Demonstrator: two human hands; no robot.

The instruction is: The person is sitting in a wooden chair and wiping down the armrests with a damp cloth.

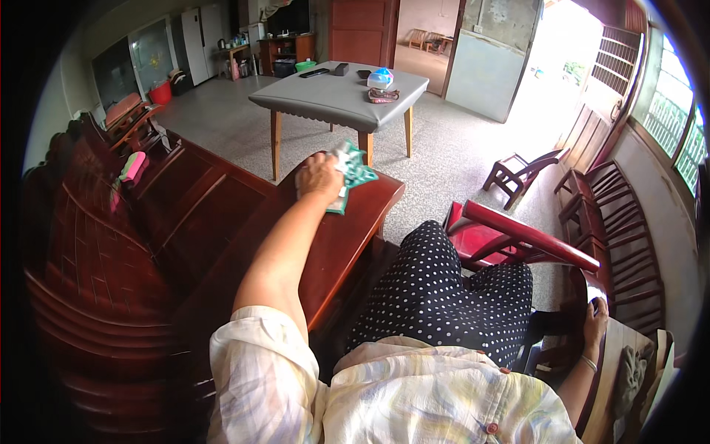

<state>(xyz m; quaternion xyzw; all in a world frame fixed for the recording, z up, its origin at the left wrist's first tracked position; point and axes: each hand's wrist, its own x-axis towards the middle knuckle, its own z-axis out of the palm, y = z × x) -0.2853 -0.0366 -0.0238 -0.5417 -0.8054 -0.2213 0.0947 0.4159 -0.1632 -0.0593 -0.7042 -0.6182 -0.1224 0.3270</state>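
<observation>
My left hand (320, 178) is stretched forward and grips a green and white cloth (355, 169). The cloth is bunched up and hangs loose past the fingers. Hand and cloth are on the polished red-brown wooden tabletop (338, 238), close to its far end. Off to the right, my right hand (596, 323) is at the dark edge of a wooden piece of furniture (615, 347). Its fingers are partly hidden, so I cannot tell whether they grip that edge or something dark beside it.
A carved wooden settee (105, 238) flanks the left, with a pink and green brush (132, 167) on it. A red wooden chair (499, 236) stands before my knees. Farther off are a grey-covered table (333, 91), a small wooden chair (521, 175) and a red bucket (161, 92).
</observation>
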